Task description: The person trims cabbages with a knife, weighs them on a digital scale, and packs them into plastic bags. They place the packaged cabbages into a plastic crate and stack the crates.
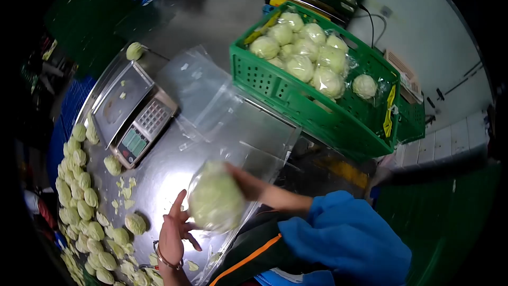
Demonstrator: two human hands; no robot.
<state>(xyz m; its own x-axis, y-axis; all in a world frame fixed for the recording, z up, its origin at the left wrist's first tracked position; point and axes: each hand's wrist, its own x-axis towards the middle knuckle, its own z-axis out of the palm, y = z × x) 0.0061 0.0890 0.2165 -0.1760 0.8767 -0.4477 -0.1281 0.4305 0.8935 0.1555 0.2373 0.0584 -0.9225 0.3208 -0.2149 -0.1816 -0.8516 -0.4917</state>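
Observation:
A pale green cabbage (216,201) in clear plastic wrap is up in front of me, slightly blurred. My right hand (244,184) grips it from the right side; part of the fingers is hidden behind it. On its left is my left hand (175,233), fingers spread and open, close to the wrap; whether they touch it I cannot tell. Under both hands lies the steel table (159,185). Beyond the cabbage, a stack of clear plastic bags (196,87) lies flat on the metal.
A green crate (296,103) holds several wrapped cabbages (299,53) at the back right. A scale (140,119) stands left of the bags. Several unwrapped cabbages (82,201) and loose leaves (126,191) cover the table's left edge. A wall runs along the right.

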